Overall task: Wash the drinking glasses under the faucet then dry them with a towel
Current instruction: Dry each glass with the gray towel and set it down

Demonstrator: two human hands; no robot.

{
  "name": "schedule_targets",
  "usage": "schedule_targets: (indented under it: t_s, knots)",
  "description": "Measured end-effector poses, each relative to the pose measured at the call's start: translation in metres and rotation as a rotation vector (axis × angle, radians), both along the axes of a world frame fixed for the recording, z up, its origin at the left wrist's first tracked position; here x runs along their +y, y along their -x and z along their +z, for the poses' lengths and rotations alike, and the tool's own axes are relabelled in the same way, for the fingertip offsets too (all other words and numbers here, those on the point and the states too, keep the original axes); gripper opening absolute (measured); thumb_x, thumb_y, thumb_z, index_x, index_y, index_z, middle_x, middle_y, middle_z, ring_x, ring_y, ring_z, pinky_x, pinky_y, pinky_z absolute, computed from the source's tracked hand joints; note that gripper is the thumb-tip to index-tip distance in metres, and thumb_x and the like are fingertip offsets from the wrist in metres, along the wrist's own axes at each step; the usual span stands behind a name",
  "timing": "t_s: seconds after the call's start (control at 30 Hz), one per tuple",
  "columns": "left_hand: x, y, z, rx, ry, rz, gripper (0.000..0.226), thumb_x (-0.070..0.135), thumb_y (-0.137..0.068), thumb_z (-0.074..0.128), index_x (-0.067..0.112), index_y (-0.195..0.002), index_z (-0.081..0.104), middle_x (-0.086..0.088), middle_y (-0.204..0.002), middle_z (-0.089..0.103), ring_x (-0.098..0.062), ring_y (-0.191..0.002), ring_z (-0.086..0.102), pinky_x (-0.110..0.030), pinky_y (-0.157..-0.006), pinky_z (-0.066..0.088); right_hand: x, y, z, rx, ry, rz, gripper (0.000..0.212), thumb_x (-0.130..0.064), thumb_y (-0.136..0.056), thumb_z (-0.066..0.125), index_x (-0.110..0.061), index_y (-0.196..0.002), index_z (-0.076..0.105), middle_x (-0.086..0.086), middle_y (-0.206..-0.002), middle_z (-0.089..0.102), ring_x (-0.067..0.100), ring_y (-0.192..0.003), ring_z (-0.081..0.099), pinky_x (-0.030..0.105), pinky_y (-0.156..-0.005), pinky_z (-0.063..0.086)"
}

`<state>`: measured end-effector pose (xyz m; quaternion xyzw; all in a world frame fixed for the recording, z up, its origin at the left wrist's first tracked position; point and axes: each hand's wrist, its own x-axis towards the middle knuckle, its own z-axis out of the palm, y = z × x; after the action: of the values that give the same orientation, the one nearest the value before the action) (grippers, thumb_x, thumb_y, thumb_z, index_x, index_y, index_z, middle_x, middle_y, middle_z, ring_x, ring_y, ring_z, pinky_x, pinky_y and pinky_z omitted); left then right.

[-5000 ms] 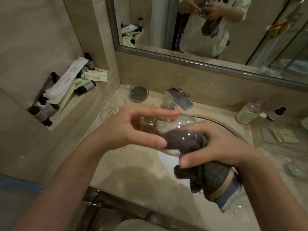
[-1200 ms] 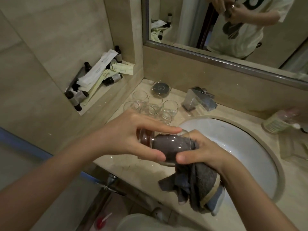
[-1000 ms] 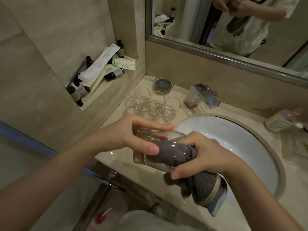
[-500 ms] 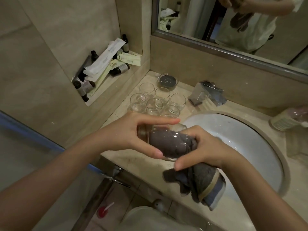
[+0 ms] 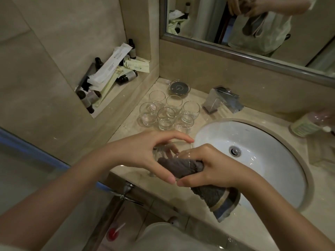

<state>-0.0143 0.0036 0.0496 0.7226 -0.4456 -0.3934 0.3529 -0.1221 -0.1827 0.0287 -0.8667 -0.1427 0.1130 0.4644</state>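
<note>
Fingers [image 5: 178,139] of the left hand [image 5: 143,153] curl round a clear drinking glass [image 5: 172,156] held on its side above the surface [image 5: 130,127] edge, just left of the white basin [image 5: 262,142]. Right hand [image 5: 212,165] grips a grey towel [image 5: 183,164], one end stuffed inside the glass (striped end hangs below the wrist). Six more drinking glasses [image 5: 168,113] stand clustered on the surface beside the faucet [image 5: 223,100].

Clustered glasses [image 5: 168,113] and faucet [image 5: 223,100] crowd the back counter; the basin [image 5: 272,142] seems open.
</note>
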Motion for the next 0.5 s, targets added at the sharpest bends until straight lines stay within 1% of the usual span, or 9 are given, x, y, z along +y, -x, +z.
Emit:
schedule_targets:
  t_s: [0.07,0.13,0.23,0.27,0.33,0.43,0.5]
  knots:
    - [-0.005,0.0,0.0,-0.056,-0.03,-0.023,0.084,0.034,-0.062,0.091,0.064,-0.124,0.044,0.016,-0.115,0.061,0.002,-0.106,0.059,-0.025,-0.094,0.05,0.002,0.0,-0.002,0.003,0.05,0.01,0.04,-0.042,-0.075,0.071,-0.002,-0.084,0.068,0.017,-0.071,0.061,0.026,-0.064,0.056,0.045,-0.063,0.045]
    - [-0.007,-0.002,-0.003,-0.089,-0.03,-0.035,0.079,0.034,-0.061,0.091,0.062,-0.12,0.047,0.016,-0.109,0.063,0.0,-0.101,0.061,-0.027,-0.091,0.052,0.001,-0.001,-0.002,0.008,0.083,0.001,0.035,-0.04,-0.074,0.075,-0.007,-0.085,0.068,0.014,-0.072,0.061,0.021,-0.064,0.055,0.044,-0.063,0.046]
    - [-0.006,-0.006,-0.012,-0.053,-0.003,0.013,0.075,0.031,-0.059,0.093,0.057,-0.116,0.051,0.011,-0.101,0.066,-0.005,-0.095,0.067,-0.035,-0.091,0.055,-0.004,-0.002,-0.002,-0.001,0.053,-0.047,0.051,-0.051,-0.071,0.072,-0.003,-0.087,0.066,0.017,-0.073,0.06,0.025,-0.066,0.055,0.046,-0.065,0.045]
    - [-0.005,-0.007,-0.016,-0.038,0.013,0.034,0.075,0.033,-0.057,0.093,0.056,-0.116,0.051,0.009,-0.1,0.068,-0.007,-0.094,0.068,-0.037,-0.091,0.055,-0.007,-0.002,-0.003,-0.003,0.031,-0.065,0.054,-0.053,-0.071,0.071,-0.002,-0.088,0.065,0.018,-0.074,0.06,0.027,-0.067,0.056,0.046,-0.066,0.045]
    - [-0.006,-0.011,-0.024,-0.03,0.035,0.064,0.075,0.037,-0.055,0.091,0.055,-0.116,0.051,0.004,-0.1,0.069,-0.01,-0.094,0.068,-0.039,-0.091,0.055,-0.01,-0.005,-0.005,0.012,0.004,-0.09,0.051,-0.051,-0.071,0.072,-0.003,-0.088,0.066,0.017,-0.074,0.06,0.026,-0.069,0.057,0.045,-0.067,0.046]
    - [-0.005,-0.02,-0.037,-0.017,0.018,0.105,0.076,0.025,-0.057,0.094,0.052,-0.115,0.052,0.002,-0.101,0.07,-0.011,-0.094,0.068,-0.035,-0.09,0.055,-0.01,-0.011,-0.012,0.053,-0.034,-0.149,0.047,-0.049,-0.071,0.076,-0.01,-0.097,0.07,0.015,-0.08,0.065,0.026,-0.075,0.061,0.045,-0.072,0.049]
    - [0.001,-0.03,-0.046,0.005,0.011,0.147,0.075,0.019,-0.057,0.094,0.048,-0.112,0.053,0.001,-0.104,0.069,-0.013,-0.094,0.069,-0.033,-0.086,0.057,-0.011,-0.016,-0.017,0.081,-0.103,-0.244,0.042,-0.047,-0.069,0.08,-0.019,-0.099,0.073,0.012,-0.082,0.068,0.021,-0.075,0.065,0.043,-0.075,0.052]
